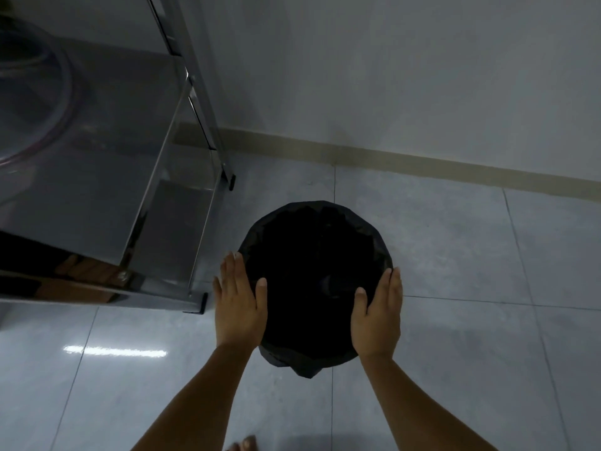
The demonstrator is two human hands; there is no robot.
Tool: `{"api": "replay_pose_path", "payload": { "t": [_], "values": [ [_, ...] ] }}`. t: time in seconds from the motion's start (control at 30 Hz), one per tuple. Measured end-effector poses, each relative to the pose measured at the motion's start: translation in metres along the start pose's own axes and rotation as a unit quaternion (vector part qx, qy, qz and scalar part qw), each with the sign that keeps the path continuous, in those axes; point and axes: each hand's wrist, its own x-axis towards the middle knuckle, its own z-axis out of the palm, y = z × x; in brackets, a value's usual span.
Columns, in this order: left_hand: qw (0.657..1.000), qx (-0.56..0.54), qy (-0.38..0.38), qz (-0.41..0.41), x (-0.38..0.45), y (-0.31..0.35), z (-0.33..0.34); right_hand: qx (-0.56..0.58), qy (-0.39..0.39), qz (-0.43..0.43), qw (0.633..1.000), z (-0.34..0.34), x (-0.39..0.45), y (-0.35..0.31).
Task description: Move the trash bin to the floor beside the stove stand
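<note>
A round trash bin (310, 275) lined with a black plastic bag sits over the grey tiled floor, just right of the stove stand's front leg (199, 302). My left hand (239, 304) presses flat against the bin's left side, thumb over the rim. On the opposite side my right hand (379, 315) does the same, thumb inside the rim. The bin's base is hidden, so I cannot tell whether it touches the floor.
The stainless-steel stove stand (97, 177) fills the left, with a shelf and two visible legs. A white wall with a beige skirting (422, 164) runs behind the bin. Glossy floor tiles (471, 353) spread right and front. My bare toes (244, 445) show at the bottom edge.
</note>
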Motion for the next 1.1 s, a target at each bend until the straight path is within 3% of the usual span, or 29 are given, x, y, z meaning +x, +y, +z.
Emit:
{"api": "replay_pose_path", "payload": {
  "t": [0.8,0.97,1.1],
  "values": [
    [0.996,-0.012,0.089,0.018,0.18,0.066,0.004,0.037,0.016,-0.035,0.999,0.014,0.192,-0.084],
    [0.995,0.095,0.024,-0.011,0.196,0.079,-0.008,0.008,-0.051,-0.061,0.997,0.01,0.212,-0.087],
    [0.986,0.146,-0.062,-0.043,0.18,0.089,-0.031,-0.136,-0.122,-0.123,0.975,-0.017,0.204,-0.087]
  ]
}}
